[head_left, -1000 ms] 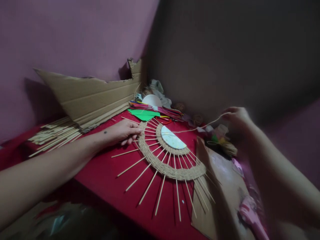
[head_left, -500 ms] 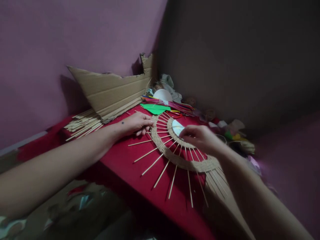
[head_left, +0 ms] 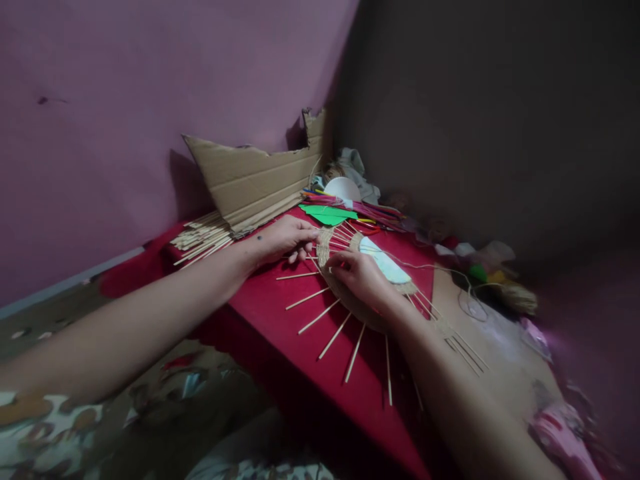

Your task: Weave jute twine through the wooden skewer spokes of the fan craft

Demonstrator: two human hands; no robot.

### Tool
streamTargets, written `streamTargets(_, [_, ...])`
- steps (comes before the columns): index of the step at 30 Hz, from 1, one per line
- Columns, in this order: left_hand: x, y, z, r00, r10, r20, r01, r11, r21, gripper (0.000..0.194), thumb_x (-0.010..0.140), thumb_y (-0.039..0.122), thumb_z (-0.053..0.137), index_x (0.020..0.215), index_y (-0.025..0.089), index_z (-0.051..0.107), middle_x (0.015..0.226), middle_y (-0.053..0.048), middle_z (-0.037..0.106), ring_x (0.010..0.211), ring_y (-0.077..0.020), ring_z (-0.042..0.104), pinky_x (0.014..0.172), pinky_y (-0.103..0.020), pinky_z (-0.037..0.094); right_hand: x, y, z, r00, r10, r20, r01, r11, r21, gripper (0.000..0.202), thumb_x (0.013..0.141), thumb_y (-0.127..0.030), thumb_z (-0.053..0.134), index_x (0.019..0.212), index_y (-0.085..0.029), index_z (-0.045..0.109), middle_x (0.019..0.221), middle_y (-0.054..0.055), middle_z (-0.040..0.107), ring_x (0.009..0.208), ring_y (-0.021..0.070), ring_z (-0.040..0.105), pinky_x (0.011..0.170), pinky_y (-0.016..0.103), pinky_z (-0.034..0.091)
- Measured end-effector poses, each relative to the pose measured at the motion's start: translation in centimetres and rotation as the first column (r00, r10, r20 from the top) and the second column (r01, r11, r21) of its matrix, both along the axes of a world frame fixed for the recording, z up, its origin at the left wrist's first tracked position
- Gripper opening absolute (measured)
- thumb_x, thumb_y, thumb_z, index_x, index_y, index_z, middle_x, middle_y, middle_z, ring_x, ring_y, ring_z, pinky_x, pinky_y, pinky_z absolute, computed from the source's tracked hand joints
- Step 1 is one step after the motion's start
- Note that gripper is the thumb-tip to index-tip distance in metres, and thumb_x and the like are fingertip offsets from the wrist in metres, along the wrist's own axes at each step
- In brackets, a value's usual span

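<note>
A half-round fan of thin wooden sticks (head_left: 307, 299) with woven twine bands (head_left: 325, 243) lies on the red cloth. Its centre is a pale half-disc (head_left: 384, 260). My left hand (head_left: 295, 239) pinches the outer woven band at its far left end. Over the middle of the fan is my right hand (head_left: 361, 275), its thumb and fingers closed at the band's inner side; what lies between them is too small to make out. My right hand and forearm hide part of the band. A loose strand of twine (head_left: 470, 285) trails off to the right.
Torn cardboard (head_left: 260, 180) leans against the wall, beside a bundle of sticks (head_left: 203, 233). Green sheets (head_left: 327, 214), coloured rods (head_left: 375, 212) and a white round object (head_left: 343, 189) lie behind the fan. The red cloth's edge (head_left: 310, 387) drops off in front.
My right hand has moved from the pale centre leftward to the outer band, close to my left hand. My left hand keeps its pinch. The view has shifted, showing more on the right.
</note>
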State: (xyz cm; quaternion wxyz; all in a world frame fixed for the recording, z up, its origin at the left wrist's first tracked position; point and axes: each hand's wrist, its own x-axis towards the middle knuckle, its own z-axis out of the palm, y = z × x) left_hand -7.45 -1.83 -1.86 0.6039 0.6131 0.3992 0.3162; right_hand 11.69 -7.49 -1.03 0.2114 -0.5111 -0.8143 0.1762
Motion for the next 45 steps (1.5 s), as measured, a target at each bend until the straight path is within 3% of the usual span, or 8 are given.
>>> streamTargets(7, [-1.8,-2.1,0.1,0.995,0.094,-0.037,-0.093,0.995,0.031,0.02,0.086,0.026,0.056,0.071,0.013,0.057,0.05,0.0,0.059,0.033,-0.0069,0.048,0.031,-0.016,0.035,0.3,-0.2,-0.6,0.999,0.014,-0.036,-0.013,1.0,0.028,0.018,0.082,-0.015,0.056,0.091,-0.02,0.071,0.083,0.002,0.061,0.075,0.0141,0.056,0.073,0.027,0.043])
streamTargets(10, [-2.7,-2.8,-0.4,0.994,0.113,0.016,-0.112,0.994,-0.013,0.018,0.086,0.021,0.054,0.071,0.012,0.057,0.052,-0.001,0.061,0.036,-0.0075,0.051,0.035,-0.017,0.041,-0.2,-0.4,-0.6,0.993,0.024,0.118,-0.036,0.994,0.1,0.017,0.084,-0.023,0.056,0.093,-0.023,0.071,0.085,0.003,0.057,0.076,0.0149,0.055,0.07,0.026,0.042])
streamTargets(14, [-3.1,-3.6,-0.7,0.985,0.159,0.063,-0.154,0.986,-0.065,0.014,0.085,0.018,0.055,0.073,0.012,0.058,0.054,-0.001,0.061,0.039,-0.0078,0.053,0.036,-0.018,0.044,-1.5,-0.8,0.0,0.924,0.033,0.38,-0.098,0.983,0.153,0.021,0.085,-0.025,0.052,0.097,-0.026,0.069,0.098,0.006,0.055,0.082,0.0172,0.056,0.061,0.026,0.039])
streamTargets(21, [-3.5,-4.3,-0.7,0.984,0.171,0.048,-0.171,0.985,0.0,0.016,0.085,0.022,0.057,0.074,0.011,0.059,0.052,-0.001,0.061,0.036,-0.0068,0.05,0.033,-0.016,0.039,-3.1,-1.1,0.2,0.823,0.019,0.567,-0.141,0.975,0.173,0.024,0.09,-0.019,0.041,0.101,-0.017,0.062,0.112,0.013,0.056,0.087,0.021,0.057,0.054,0.028,0.039])
streamTargets(28, [-4.4,-6.5,-0.6,0.963,0.262,0.069,-0.267,0.961,0.067,0.018,0.083,0.028,0.058,0.077,0.012,0.062,0.052,0.0,0.061,0.033,-0.0052,0.047,0.031,-0.015,0.034,-3.1,-1.6,0.3,0.798,-0.035,0.602,-0.11,0.973,0.203,0.026,0.092,-0.019,0.036,0.105,-0.016,0.058,0.114,0.012,0.055,0.093,0.0216,0.056,0.054,0.027,0.039])
streamTargets(34, [-4.2,-7.8,-1.2,0.915,0.36,0.182,-0.351,0.933,-0.085,0.015,0.079,0.024,0.062,0.074,0.01,0.061,0.054,-0.001,0.061,0.039,-0.008,0.052,0.035,-0.017,0.043,-3.2,-1.6,0.7,0.791,-0.057,0.609,-0.089,0.974,0.206,0.025,0.093,-0.02,0.036,0.105,-0.017,0.057,0.113,0.011,0.056,0.09,0.0206,0.056,0.054,0.027,0.037])
streamTargets(40, [-4.2,-7.4,-1.0,0.9,0.396,0.18,-0.369,0.914,-0.168,0.013,0.082,0.018,0.058,0.074,0.009,0.061,0.054,-0.002,0.06,0.04,-0.009,0.054,0.035,-0.018,0.044,-3.0,-1.5,0.7,0.792,-0.04,0.609,-0.139,0.96,0.244,0.023,0.093,-0.018,0.039,0.101,-0.014,0.06,0.108,0.012,0.058,0.095,0.0228,0.054,0.078,0.033,0.041])
streamTargets(45, [-4.3,-6.2,-0.8,0.941,0.32,0.109,-0.304,0.941,-0.147,0.01,0.081,0.017,0.059,0.075,0.009,0.061,0.055,-0.003,0.062,0.039,-0.0092,0.054,0.034,-0.018,0.044,-2.6,-1.3,0.3,0.855,-0.011,0.518,-0.133,0.962,0.24,0.02,0.093,-0.018,0.041,0.097,-0.016,0.06,0.106,0.01,0.057,0.092,0.0203,0.054,0.068,0.029,0.04])
